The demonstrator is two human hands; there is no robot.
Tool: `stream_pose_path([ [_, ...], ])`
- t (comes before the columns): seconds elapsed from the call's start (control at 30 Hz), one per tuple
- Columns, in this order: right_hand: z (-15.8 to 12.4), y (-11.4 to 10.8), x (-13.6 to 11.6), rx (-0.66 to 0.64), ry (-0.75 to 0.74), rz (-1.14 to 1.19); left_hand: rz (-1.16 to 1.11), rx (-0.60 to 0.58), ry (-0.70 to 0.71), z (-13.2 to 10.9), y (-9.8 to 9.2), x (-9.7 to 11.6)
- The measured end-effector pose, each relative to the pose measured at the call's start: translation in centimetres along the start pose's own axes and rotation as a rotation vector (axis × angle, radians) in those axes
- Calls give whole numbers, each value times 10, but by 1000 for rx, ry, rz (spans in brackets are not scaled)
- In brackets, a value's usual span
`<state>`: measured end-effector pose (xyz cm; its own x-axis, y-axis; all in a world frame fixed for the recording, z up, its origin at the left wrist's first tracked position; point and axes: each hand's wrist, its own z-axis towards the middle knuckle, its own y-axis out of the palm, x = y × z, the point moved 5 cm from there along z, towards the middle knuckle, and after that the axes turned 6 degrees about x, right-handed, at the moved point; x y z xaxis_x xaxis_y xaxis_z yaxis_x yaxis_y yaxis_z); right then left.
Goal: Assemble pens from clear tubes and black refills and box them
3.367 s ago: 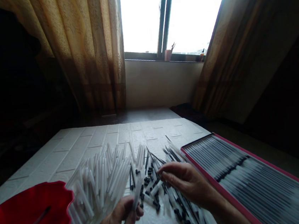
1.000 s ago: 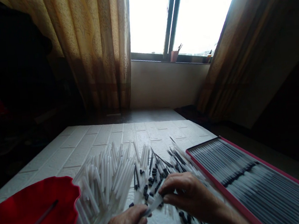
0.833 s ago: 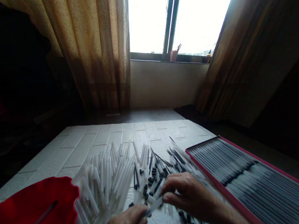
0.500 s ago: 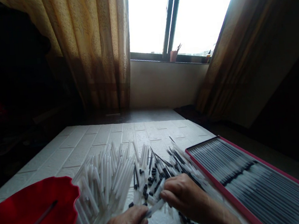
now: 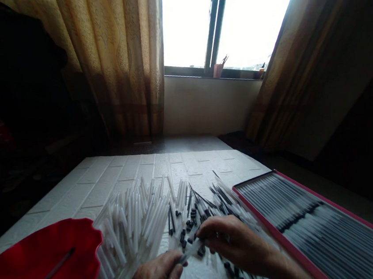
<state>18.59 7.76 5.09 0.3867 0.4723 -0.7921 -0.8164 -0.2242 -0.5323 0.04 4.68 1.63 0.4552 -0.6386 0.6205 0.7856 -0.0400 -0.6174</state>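
Note:
Between thumb and fingers, my left hand (image 5: 157, 276) pinches one end of a translucent tube (image 5: 192, 250) low in the middle. My right hand (image 5: 232, 241) has its thumb and fingertips closed on the other end of the same tube. Behind and left of the hands lies a pile of clear plastic tubes (image 5: 134, 216). Small black caps (image 5: 189, 224) are scattered just beyond the tube, with thin black rods (image 5: 222, 195) next to them. More black pieces (image 5: 236, 274) lie under my right wrist.
A red scalloped dish (image 5: 80, 239) holding one dark-tipped tube stands at the left. On the right, a pink-edged tray (image 5: 257, 214) contains rows of filled tubes. All rest on a white brick-patterned table (image 5: 109, 169). Behind are curtains (image 5: 124, 53) and a window.
The fingers of my right hand have shifted slightly on the tube, with the hand more arched. The whole view has moved a little, so objects appear slightly further right.

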Motion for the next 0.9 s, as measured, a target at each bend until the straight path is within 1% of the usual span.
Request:
stream_pose_path([
  [0.1,1,2,5,-1,-4,6,-5,-2,-3,-1,1,-1],
  [0.23,1,2,9,8,-21,-85,-7,-10,-14,-1,2,-2],
  [0.37,0,2,10,-2,-37,-122,-14,-31,-19,0,2,-3],
  [0.47,-1,2,9,-23,-43,-141,-11,-66,-19,-1,4,-4],
  [0.57,-1,3,7,-49,-36,-192,5,-46,10,-3,5,-4],
  [0.63,0,5,5,-64,-31,-260,21,-32,26,-4,5,-4],
  [0.77,1,10,-1,-70,-44,-397,37,-51,37,-5,6,-5],
  [0.9,2,13,-2,-54,-27,-389,50,-56,58,-6,5,-5],
])
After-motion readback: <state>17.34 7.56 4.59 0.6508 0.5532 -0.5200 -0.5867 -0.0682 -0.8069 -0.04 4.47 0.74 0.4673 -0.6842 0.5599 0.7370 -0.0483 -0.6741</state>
